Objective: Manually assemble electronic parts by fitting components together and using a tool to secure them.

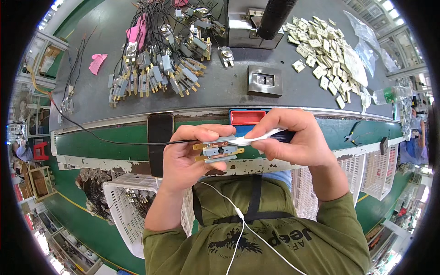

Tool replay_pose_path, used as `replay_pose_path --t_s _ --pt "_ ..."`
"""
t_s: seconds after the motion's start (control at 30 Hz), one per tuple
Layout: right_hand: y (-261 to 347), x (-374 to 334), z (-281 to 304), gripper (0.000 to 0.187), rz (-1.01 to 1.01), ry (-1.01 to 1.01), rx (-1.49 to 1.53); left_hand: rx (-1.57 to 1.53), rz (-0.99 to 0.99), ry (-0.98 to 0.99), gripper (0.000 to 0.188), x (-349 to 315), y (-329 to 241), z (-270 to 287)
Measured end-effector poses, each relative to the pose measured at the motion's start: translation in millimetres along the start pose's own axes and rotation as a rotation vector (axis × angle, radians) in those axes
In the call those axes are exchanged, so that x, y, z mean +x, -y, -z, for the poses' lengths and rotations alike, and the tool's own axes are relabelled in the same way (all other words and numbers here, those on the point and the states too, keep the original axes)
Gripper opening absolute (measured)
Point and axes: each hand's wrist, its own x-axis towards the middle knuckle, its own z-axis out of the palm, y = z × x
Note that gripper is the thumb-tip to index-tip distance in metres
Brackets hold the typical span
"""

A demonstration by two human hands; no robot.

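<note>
In front of my body, my left hand (182, 158) grips a grey switch-like electrical part (223, 151) with brass tabs. A black wire (123, 143) runs off it to the left. My right hand (298, 142) pinches a white, flat, tapered piece (257, 139) whose exact kind I cannot make out. The tip of that piece meets the right upper side of the grey part. Something dark shows behind my right fingers, mostly hidden. Below the hands is a red and blue tray (248, 117), partly covered by my right hand.
A heap of wired grey parts (167, 64) covers the table's left. Several pale ceramic-looking pieces (323, 50) lie right. Between them stand a metal fixture block (253, 75) and a press (240, 34). A phone (160, 133), pliers (352, 134) and white crates (121, 215) are nearer.
</note>
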Motion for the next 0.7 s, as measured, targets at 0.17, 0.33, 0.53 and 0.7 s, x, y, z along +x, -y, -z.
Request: replay_pose_path --t_s 0.17,0.33,0.53,0.7 --pt "-0.5 0.5 0.9 0.01 0.068 0.023 -0.03 0.007 -0.011 -0.001 0.053 0.9 0.9 0.8" --pt "2.4 0.7 2.7 0.008 0.038 0.029 -0.023 0.008 -0.026 -0.001 0.053 1.8 1.0 -0.3" --pt "4.9 1.0 3.0 0.008 -0.016 0.027 0.009 -0.008 -0.016 0.009 0.053 2.1 0.9 0.3" --pt "6.1 1.5 4.1 0.008 -0.027 0.006 -0.004 0.005 -0.026 0.014 0.054 4.5 1.1 -0.1"
